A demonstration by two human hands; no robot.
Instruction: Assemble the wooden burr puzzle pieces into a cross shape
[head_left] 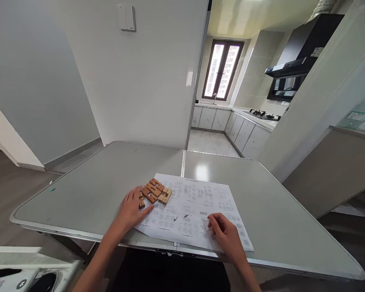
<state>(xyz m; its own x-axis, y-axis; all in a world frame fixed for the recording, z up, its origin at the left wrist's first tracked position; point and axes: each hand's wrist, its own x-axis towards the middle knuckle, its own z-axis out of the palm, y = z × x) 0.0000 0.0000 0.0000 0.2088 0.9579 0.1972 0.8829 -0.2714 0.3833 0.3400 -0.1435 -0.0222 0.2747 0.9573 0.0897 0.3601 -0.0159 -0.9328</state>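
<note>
My left hand [130, 210] lies on the table at the left edge of a printed paper sheet, thumb spread from the fingers. Between thumb and fingers shows part of a light wooden piece [141, 200]; whether I touch it is hard to tell. Just right of the fingertips, several brown wooden blocks with cut-out slots [153, 190] lie close together, with a lighter notched wooden block [164, 196] beside them. My right hand [223, 228] rests on the lower right of the paper sheet [213, 202], fingers loosely curled in, with nothing visible in them.
The grey folding table [261, 211] has a metal rim and a centre seam. Two small dark marks or bits [180, 218] show on the sheet. A small green bit [51, 189] lies far left. A white appliance [27, 271] stands below left; a wall rises behind the table.
</note>
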